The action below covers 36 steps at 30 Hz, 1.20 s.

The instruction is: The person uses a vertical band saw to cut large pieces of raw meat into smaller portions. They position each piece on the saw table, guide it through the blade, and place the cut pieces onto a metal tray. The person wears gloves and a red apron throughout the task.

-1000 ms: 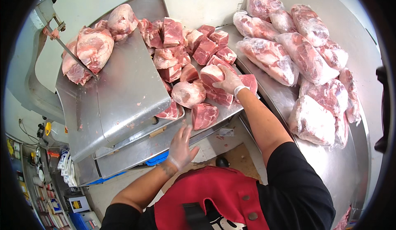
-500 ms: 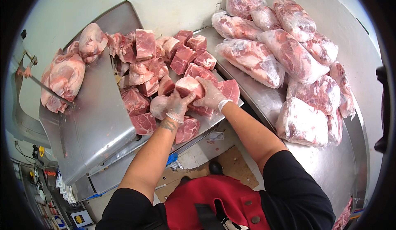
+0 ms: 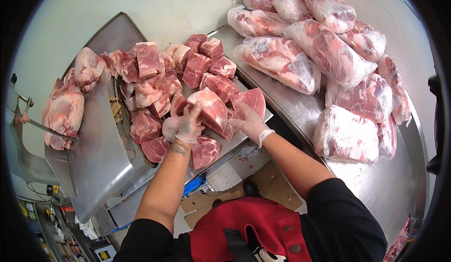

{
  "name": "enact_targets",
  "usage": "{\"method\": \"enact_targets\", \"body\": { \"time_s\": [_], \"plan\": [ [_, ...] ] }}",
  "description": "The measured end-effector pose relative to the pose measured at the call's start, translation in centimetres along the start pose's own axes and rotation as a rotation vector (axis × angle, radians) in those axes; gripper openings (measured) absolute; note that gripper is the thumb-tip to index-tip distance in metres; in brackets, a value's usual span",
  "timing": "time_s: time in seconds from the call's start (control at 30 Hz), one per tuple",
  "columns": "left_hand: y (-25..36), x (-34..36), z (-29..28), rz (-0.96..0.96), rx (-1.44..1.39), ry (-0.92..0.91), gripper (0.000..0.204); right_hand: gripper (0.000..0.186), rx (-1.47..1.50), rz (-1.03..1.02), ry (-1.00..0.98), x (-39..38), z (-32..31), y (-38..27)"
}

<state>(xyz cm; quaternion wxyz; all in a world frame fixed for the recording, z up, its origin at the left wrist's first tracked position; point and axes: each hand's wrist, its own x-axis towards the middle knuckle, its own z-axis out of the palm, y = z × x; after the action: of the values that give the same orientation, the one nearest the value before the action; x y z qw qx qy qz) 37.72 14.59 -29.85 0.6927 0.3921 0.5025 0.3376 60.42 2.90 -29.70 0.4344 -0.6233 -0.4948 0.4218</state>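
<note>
My gloved left hand [image 3: 190, 126] grips a pale-topped chunk of raw meat [image 3: 210, 106] at its lower left. My gloved right hand [image 3: 246, 123] is just right of that chunk, fingers spread, close to another red cut [image 3: 250, 101]; whether its fingertips touch either piece I cannot tell. Many cut chunks [image 3: 195, 69] crowd the steel tray [image 3: 225, 154] around both hands, partly hiding it. At the left, a thin upright saw blade [image 3: 47, 128] runs down beside large uncut pieces of meat [image 3: 63, 111] on a steel table [image 3: 101, 173].
Several plastic-wrapped meat pieces [image 3: 277, 65] lie on a second steel counter [image 3: 373, 196] to the right, past a dark gap. A white wall [image 3: 169, 3] stands behind. Below are a cardboard floor mat [image 3: 277, 187], a blue item [image 3: 192, 184] and cluttered shelving [image 3: 54, 234] at lower left.
My left hand rose onto the meat and now grips the chunk. My right hand has moved slightly down and opened away from it. The chunk sits tilted differently, and the view has shifted.
</note>
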Motion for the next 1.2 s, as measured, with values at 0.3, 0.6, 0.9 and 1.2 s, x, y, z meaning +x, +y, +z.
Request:
{"method": "enact_targets", "body": {
  "time_s": [0.3, 0.6, 0.9, 1.2],
  "plan": [
    [2.4, 3.0, 0.6, 0.014, 0.096, -0.411, 0.049, 0.099, 0.693, 0.529, -0.061, -6.3, 2.9, 5.6],
    [-2.7, -2.3, 2.5, -0.034, -0.141, -0.546, 0.056, 0.074, 1.068, 0.453, 0.009, -8.7, 6.0, 7.5],
    [-2.8, -8.3, 2.9, 0.102, -0.081, -0.786, 0.054, 0.07, 1.066, 0.364, 0.096, -15.5, 5.4, 4.6],
    [-2.9, -18.4, 3.2, 0.027, 0.002, -1.064, 0.087, 0.098, 1.105, 0.065, 0.246, -28.5, 7.2, 1.2]
  ]
}}
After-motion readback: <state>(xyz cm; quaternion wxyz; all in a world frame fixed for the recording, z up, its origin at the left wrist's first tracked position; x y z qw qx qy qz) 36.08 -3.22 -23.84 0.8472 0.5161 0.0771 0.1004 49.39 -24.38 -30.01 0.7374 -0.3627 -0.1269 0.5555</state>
